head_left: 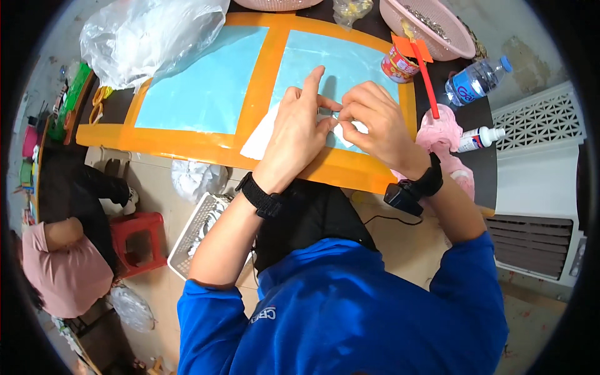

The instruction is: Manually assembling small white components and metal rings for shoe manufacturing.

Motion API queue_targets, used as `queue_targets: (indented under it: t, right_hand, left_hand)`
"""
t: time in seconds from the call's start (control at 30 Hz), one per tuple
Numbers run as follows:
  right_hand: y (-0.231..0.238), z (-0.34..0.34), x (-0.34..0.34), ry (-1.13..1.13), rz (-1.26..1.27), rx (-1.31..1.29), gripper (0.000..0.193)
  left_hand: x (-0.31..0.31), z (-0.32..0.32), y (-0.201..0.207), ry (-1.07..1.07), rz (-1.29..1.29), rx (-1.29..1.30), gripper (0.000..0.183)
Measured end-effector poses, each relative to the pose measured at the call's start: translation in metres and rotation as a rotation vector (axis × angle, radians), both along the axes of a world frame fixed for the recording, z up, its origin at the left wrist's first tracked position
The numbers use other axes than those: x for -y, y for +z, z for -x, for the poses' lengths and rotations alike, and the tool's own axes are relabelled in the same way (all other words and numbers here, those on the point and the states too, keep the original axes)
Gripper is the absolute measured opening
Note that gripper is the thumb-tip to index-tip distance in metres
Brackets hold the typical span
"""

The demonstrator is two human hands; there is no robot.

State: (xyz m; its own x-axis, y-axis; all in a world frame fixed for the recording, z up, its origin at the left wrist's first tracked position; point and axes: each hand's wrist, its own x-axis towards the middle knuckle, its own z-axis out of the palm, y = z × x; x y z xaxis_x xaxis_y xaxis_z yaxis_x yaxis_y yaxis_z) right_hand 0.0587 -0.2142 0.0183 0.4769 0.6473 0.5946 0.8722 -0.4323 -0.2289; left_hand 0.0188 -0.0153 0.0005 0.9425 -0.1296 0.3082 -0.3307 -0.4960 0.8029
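Note:
Above the near edge of the table, my left hand (295,131) and my right hand (378,122) meet fingertip to fingertip. Both are pinched closed around something small and pale, mostly hidden by the fingers; its kind cannot be made out. The left index finger points up and away from the pinch. Beneath my hands lies a white sheet (257,139), perhaps paper or cloth, partly covered by them. It rests on a light-blue panel (312,53) bordered with orange tape (253,84). Each wrist wears a black strap.
A clear plastic bag (147,44) covers the far left. On the right stand a snack tub (398,65), a pink basket (459,40), a water bottle (478,81), a white bottle (480,139) and pink cloth (440,134). Yellow scissors (96,106) lie left. A person (69,269) sits lower left.

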Motion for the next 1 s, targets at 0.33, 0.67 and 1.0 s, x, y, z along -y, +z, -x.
queue_targets:
  t: [0.33,0.67,1.0]
  right_hand:
    - [0.005,-0.004,-0.004,0.056,0.143,0.187,0.02]
    - [0.012,-0.011,-0.006,0.112,0.229,0.091,0.026]
    - [0.001,-0.009,0.0,0.075,-0.084,-0.451,0.033]
  left_hand:
    - [0.0,0.001,-0.007,0.014,0.039,0.029,0.09]
    - [0.003,0.0,-0.012,0.003,0.027,0.046,0.092]
    - [0.0,0.002,-0.01,-0.012,0.029,0.076,0.087]
